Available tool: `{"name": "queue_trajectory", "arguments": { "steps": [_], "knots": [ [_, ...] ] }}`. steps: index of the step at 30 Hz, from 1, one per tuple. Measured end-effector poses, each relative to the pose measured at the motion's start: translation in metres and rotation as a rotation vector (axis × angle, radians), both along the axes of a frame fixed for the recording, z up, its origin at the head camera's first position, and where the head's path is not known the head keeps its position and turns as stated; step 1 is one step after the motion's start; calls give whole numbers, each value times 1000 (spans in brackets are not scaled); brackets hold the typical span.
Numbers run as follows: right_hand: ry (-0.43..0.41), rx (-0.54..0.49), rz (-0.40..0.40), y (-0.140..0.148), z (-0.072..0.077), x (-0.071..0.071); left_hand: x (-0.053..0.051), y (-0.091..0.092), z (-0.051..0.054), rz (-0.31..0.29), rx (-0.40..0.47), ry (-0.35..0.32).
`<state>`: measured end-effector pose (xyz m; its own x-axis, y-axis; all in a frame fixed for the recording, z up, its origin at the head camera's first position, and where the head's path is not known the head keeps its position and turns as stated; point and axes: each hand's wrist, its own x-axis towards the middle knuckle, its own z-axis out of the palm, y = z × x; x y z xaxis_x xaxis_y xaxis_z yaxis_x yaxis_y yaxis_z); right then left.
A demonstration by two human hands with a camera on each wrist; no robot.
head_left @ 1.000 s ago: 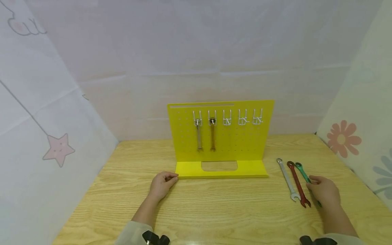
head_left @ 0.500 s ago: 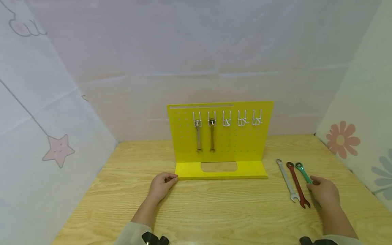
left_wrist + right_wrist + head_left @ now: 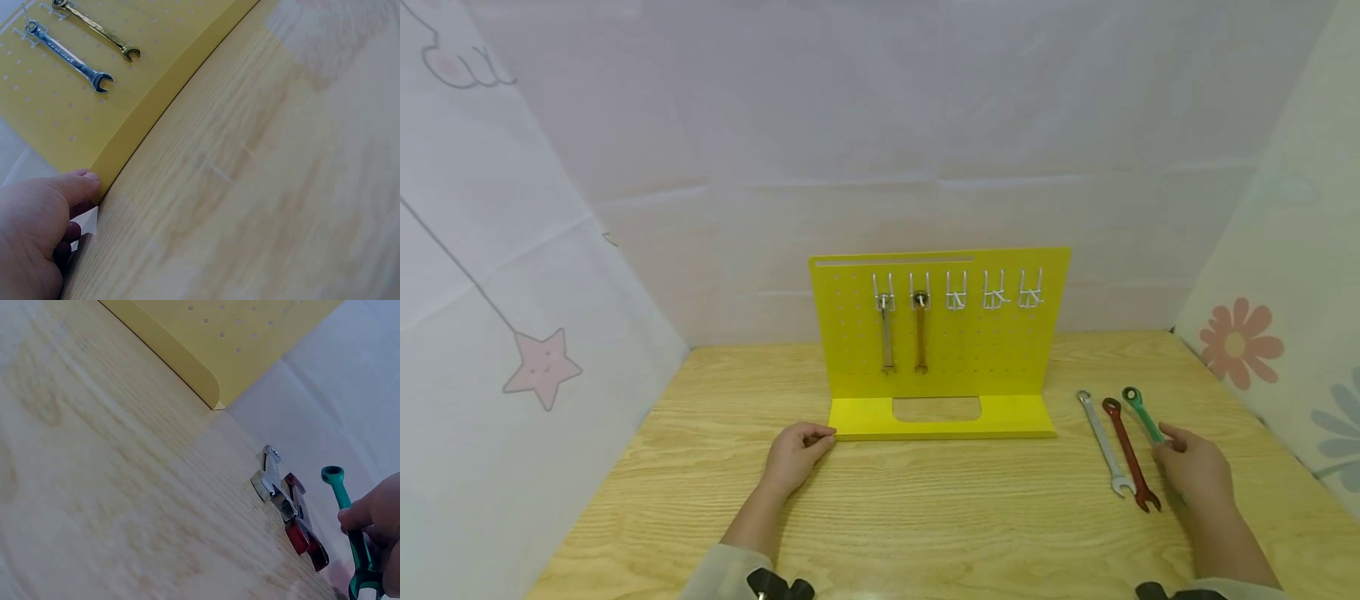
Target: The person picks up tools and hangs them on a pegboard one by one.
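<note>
The right hand (image 3: 1197,475) pinches a green wrench (image 3: 1142,414) by its shank; the right wrist view shows the wrench (image 3: 338,486) raised off the table, ring end up. To its left a red wrench (image 3: 1127,450) and a silver wrench (image 3: 1102,442) lie side by side on the table. At the yellow pegboard stand (image 3: 1015,417), the left hand (image 3: 793,457) holds the front left corner of the base, its thumb against the edge in the left wrist view. A silver wrench (image 3: 887,337) and a gold-brown wrench (image 3: 921,337) hang from the two leftmost hooks.
Three hooks without wrenches, such as the middle one (image 3: 956,298), are on the board's right part. The wooden table (image 3: 925,517) is bounded by a pale cloth backdrop (image 3: 895,150) behind and at both sides.
The green wrench's ring end has risen and shifted slightly, now apart from the red wrench, with the right hand around the shank. The left hand and the board have stayed in place.
</note>
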<state>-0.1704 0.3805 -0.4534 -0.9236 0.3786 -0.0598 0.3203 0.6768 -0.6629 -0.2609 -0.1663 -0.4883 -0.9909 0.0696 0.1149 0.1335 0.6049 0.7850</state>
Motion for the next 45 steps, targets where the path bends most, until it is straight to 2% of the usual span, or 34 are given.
{"name": "queue_trajectory", "arguments": {
  "steps": [11,24,36,45],
  "knots": [
    [100,-10,35,-6,4,1,1,0,0,4,-3,3],
    [170,-182,-3,-27,9,-5,0,-1,-1,-2,-3,20],
    [218,-361,88,-48,16,-11,-1,-1,-4,1,8,19],
    [231,-410,120,-65,20,-17,-2,-1,-4,3,7,8]
  ]
}}
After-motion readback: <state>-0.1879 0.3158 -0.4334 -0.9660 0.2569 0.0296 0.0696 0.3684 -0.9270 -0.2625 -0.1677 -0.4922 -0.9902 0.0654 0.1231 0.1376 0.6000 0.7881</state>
